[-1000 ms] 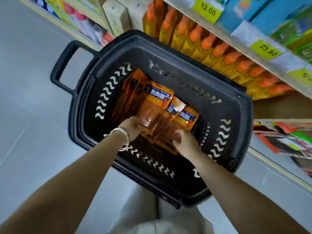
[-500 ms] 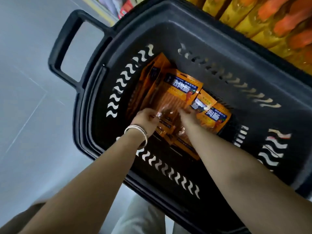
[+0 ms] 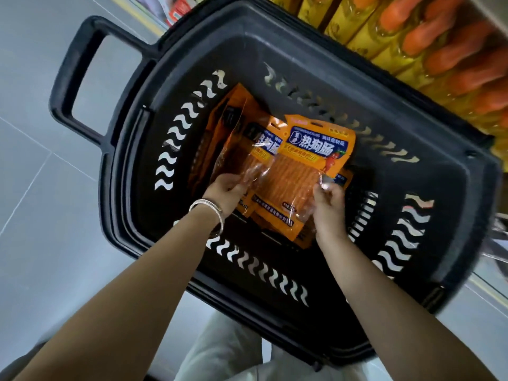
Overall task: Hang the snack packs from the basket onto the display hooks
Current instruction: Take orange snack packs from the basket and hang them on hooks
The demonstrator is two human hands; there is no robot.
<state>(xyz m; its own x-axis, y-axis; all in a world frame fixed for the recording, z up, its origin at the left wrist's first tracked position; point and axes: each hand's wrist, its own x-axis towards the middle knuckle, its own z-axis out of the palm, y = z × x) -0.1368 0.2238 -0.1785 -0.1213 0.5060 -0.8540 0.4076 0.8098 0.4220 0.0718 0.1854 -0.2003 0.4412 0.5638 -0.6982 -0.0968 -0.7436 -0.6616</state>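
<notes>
Fingers (image 3: 325, 189) of the right hand (image 3: 328, 209) pinch the near corner of the top pack (image 3: 310, 160); the left hand (image 3: 228, 192) pinches a second pack (image 3: 257, 158) beside it. Both are inside the basket (image 3: 316, 50), long axes running away from the wrists, the top pack's hang-slot at its far end.

One black basket (image 3: 428, 188), at least four overlapping orange snack packs (image 3: 316, 152), two hands, a left hand (image 3: 229, 189) and a right hand (image 3: 328, 206), one silver bracelet (image 3: 210, 209), orange-capped bottles (image 3: 384, 31) too blurred to count

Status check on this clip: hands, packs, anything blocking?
Left hand pinches one snack pack; right hand pinches front pack. Both inside basket. No hooks in view.
</notes>
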